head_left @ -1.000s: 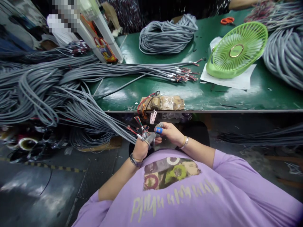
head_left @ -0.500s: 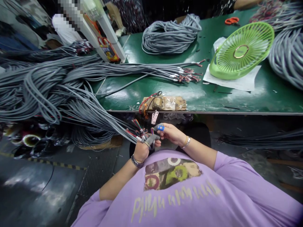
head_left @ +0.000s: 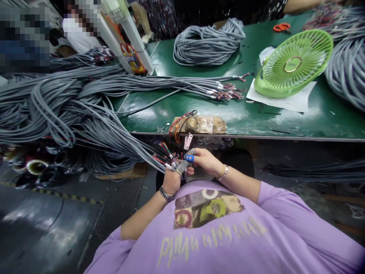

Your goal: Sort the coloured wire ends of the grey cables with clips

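My left hand (head_left: 172, 180), with a grey cover on its thumb, is closed around the ends of several grey cables (head_left: 136, 146) that run in from the left. Thin coloured wires (head_left: 165, 147) fan out of the cable ends above that hand. My right hand (head_left: 207, 162) meets it from the right, its covered thumb and finger pinched together at the wire tips. Blue tape wraps one of its digits. Exactly which wire lies in the pinch is too small to make out. Just beyond the hands, a pale pink clip (head_left: 188, 141) hangs at the table edge.
On the green table (head_left: 251, 123) lie a taped wooden block (head_left: 207, 125), more stripped cables (head_left: 182, 83), a cable coil (head_left: 208, 43) and orange-handled scissors (head_left: 281, 27). A green fan (head_left: 293, 64) stands on white paper at the right. A white post (head_left: 137, 45) rises at the back left.
My right thumb and finger have closed in nearer to my left thumb, and the coloured wires between them are now mostly covered. The left hand keeps its hold on the cables.
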A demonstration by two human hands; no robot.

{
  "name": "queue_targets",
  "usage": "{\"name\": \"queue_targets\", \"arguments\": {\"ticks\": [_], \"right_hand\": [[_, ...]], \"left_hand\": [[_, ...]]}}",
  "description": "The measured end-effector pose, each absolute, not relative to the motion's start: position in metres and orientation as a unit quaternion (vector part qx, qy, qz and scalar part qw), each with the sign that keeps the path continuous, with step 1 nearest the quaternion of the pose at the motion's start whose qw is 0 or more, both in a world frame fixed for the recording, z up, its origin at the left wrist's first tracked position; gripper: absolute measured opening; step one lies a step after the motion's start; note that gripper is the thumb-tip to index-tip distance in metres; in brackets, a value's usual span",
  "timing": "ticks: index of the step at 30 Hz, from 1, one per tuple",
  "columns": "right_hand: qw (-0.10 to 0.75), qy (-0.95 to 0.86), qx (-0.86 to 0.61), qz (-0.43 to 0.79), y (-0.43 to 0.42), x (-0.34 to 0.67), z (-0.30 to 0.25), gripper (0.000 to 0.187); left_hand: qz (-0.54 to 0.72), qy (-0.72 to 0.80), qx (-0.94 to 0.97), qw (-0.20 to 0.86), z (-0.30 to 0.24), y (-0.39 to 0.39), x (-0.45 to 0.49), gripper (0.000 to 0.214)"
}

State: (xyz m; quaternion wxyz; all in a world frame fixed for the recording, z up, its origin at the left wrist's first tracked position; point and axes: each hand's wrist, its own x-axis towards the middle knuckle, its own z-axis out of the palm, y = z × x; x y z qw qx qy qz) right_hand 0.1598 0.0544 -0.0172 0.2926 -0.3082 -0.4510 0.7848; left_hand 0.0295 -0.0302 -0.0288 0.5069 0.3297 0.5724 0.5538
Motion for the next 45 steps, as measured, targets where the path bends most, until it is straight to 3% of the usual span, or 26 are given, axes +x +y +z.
{"name": "queue_targets", "arguments": {"ticks": [16,25,35,45], "right_hand": [[0.304,-0.447,-0.319,0.779,0.052,0.163,-0.023,0.031],[0.33,-0.323,-0.31,0.831,0.066,0.173,-0.03,0.027],[0.192,-0.417,-0.27,0.846,0.068,0.168,-0.013,0.042],[0.255,-0.446,-0.289,0.808,0.057,0.162,-0.014,0.032]], "left_hand": [[0.623,0.583,0.244,0.461,-0.015,-0.029,0.035,0.032],[0.637,0.546,0.244,0.486,-0.009,-0.031,0.03,0.027],[0.565,0.556,0.307,0.526,-0.011,-0.033,0.03,0.029],[0.547,0.573,0.328,0.514,-0.014,-0.035,0.03,0.029]]}}
